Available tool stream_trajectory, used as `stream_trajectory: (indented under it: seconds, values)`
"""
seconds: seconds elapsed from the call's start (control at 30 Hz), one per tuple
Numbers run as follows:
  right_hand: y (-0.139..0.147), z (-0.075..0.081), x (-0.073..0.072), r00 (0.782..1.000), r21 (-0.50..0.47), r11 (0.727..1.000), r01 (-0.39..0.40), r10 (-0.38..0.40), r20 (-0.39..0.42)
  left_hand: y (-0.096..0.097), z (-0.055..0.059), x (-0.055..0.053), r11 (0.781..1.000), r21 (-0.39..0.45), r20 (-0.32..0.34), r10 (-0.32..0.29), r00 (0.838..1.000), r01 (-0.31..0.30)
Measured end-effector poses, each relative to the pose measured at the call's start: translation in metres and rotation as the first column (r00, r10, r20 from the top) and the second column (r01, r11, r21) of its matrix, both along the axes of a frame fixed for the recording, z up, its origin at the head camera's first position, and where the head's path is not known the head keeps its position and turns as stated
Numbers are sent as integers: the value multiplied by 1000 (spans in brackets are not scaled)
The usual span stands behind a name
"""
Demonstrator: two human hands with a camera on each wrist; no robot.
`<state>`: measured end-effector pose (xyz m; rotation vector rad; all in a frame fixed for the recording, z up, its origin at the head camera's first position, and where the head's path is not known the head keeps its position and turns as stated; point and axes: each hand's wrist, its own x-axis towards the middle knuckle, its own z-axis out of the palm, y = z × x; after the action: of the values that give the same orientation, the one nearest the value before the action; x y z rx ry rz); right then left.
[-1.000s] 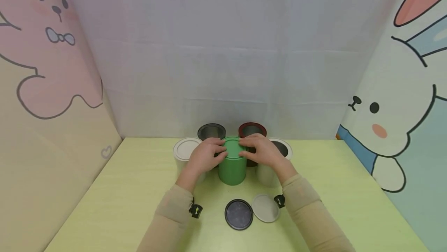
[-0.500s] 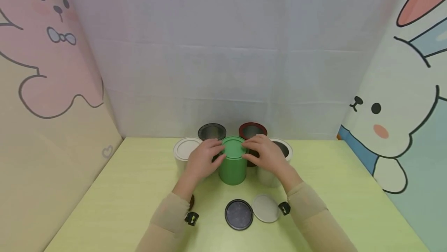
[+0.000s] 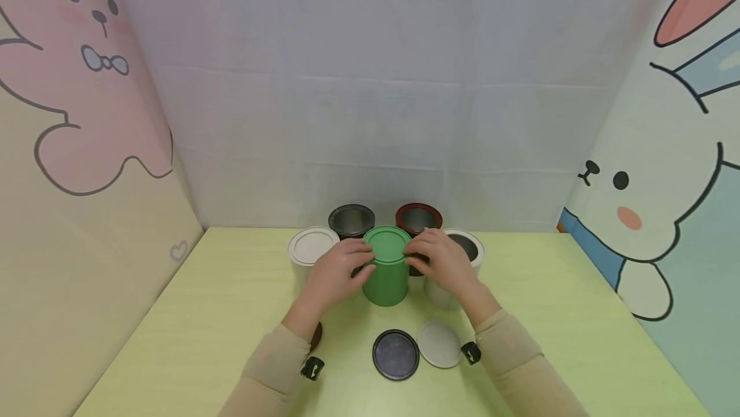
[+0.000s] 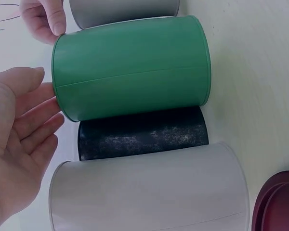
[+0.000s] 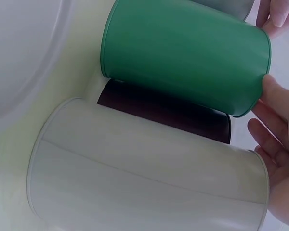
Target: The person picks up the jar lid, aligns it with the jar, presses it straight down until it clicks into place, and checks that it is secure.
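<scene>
A green canister (image 3: 385, 285) with a green lid (image 3: 386, 245) on top stands upright between my hands. My left hand (image 3: 335, 272) is at its left, fingertips right at the lid's rim, thumb apart from the fingers. On the opposite side my right hand (image 3: 444, 263) has its fingers bent at the rim; in the right wrist view its thumb (image 5: 274, 94) touches the canister's top edge. Beside my left hand is a white canister (image 3: 309, 245) with its lid on. Partly behind my right hand and wrist stands another white canister (image 3: 442, 292), open at the top.
Two open canisters stand behind, one with a dark rim (image 3: 331, 219), one with a red rim (image 3: 399, 218). On the yellow-green table (image 3: 191, 340) lie a black lid (image 3: 396, 354), a pale lid (image 3: 439, 344) and a dark red lid (image 4: 282, 207). A white sheet (image 3: 370, 83) hangs behind.
Both hands have drawn outward and slightly down from the top of the green lid to its rim. The canister stays in place. The dark red lid has come into sight beside my left forearm.
</scene>
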<state>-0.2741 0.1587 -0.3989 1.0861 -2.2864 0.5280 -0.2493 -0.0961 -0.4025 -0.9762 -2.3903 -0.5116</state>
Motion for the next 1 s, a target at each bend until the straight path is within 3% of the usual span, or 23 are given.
stream_trajectory:
  seconds: [0.23, 0.4, 0.63, 1.0]
  values:
    - [-2, -3, 2, 998, -32, 998, 53, -52, 26, 4, -1, 1, 1000, 19, -2, 2, 1000, -2]
    - [-4, -3, 5, 996, -49, 995, 84, -83, 21, 5, -6, 4, 999, 42, -41, -19, 999, 21]
    - [-7, -2, 5, 998, -81, 995, 62, -62, -3, 4, -9, 3, 996, 81, -86, -21, 996, 28]
    - [-6, -5, 6, 995, -94, 991, 98, -96, 21, 4, -11, 4, 996, 82, -83, -18, 996, 25]
